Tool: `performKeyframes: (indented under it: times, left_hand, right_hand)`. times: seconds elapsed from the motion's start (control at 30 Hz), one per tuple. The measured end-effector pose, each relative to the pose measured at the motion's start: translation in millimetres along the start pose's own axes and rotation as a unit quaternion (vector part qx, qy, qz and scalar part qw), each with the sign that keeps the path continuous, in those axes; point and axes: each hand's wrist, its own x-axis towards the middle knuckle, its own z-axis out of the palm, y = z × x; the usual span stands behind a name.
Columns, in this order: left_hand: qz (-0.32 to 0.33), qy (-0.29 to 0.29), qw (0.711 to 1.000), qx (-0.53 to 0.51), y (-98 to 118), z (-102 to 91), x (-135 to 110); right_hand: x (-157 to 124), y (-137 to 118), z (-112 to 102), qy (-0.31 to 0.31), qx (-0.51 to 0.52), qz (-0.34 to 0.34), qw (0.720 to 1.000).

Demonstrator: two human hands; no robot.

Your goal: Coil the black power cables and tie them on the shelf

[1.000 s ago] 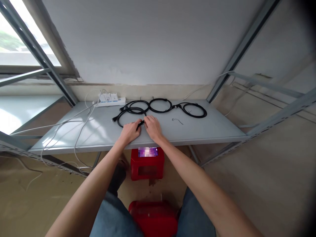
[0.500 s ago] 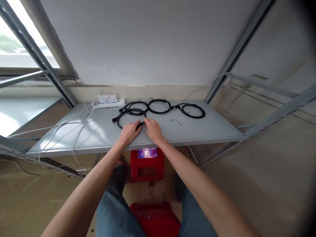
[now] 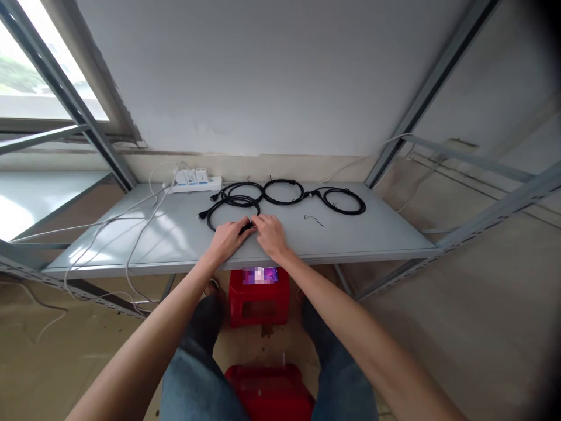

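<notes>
A coiled black cable [image 3: 209, 218] with a plug at its left end lies near the middle of the grey shelf [image 3: 350, 240]. My left hand [image 3: 230, 237] is closed on the near side of this coil. Close beside it, my right hand [image 3: 270, 234] has its fingers bent and pressed on the same cable, fingertips almost meeting the left ones. What the fingertips pinch is partly hidden. Behind the hands lie more coiled black cables: one coil [image 3: 248, 183] partly under the held one, a second coil [image 3: 284, 202] to its right, and a third coil [image 3: 342, 213] farther right.
A short, thin dark tie [image 3: 314, 220] lies right of my hands. A white power strip [image 3: 197, 185] with chargers stands at the back left, and white cords [image 3: 142, 234] hang over the front edge. Metal posts frame the shelf. A red stool [image 3: 259, 298] stands below.
Both hands stay at the cable, with my right fingers drawn slightly closer to the left hand and nearer the front edge. The camera view has shifted a little. The other coils rest unchanged.
</notes>
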Motion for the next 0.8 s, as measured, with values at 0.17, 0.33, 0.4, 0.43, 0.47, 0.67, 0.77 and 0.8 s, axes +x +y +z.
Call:
performKeyframes:
  times: [0.17, 0.33, 0.4, 0.43, 0.47, 0.67, 0.77, 0.8]
  left_hand:
    - [0.012, 0.0, 1.0, -0.006, 3.3, -1.0, -3.9]
    - [0.004, 0.002, 1.0, -0.017, 5.0, -1.8, -4.5]
    - [-0.002, 0.0, 1.0, -0.018, 4.9, -1.8, -4.2]
    - [-0.004, 0.0, 1.0, -0.016, 4.8, -1.7, -4.0]
    - [-0.005, 0.0, 1.0, -0.014, 4.6, -1.5, -3.9]
    - [0.01, 0.009, 1.0, -0.008, 3.0, 0.7, -4.1]
    - [0.011, 0.004, 1.0, 0.005, 3.0, 0.9, -4.6]
    - [0.011, 0.002, 1.0, 0.01, 3.2, 0.8, -4.8]
  right_hand:
    - [-2.7, 1.3, 1.4, 0.033, 0.011, 0.012, 0.999]
    - [-4.9, -1.5, 0.5, 0.052, 0.005, 0.014, 0.999]
    - [-5.4, -2.4, -0.4, 0.058, 0.007, 0.018, 0.998]
    - [-5.5, -2.7, -0.8, 0.061, 0.009, 0.021, 0.998]
    - [-5.6, -2.9, -1.3, 0.065, 0.012, 0.022, 0.998]
    - [-5.6, -2.7, -2.8, 0.064, 0.034, 0.026, 0.997]
    - [-5.5, -2.5, -2.7, 0.071, 0.045, 0.024, 0.996]
    - [-5.6, -2.5, -2.6, 0.074, 0.048, 0.023, 0.996]
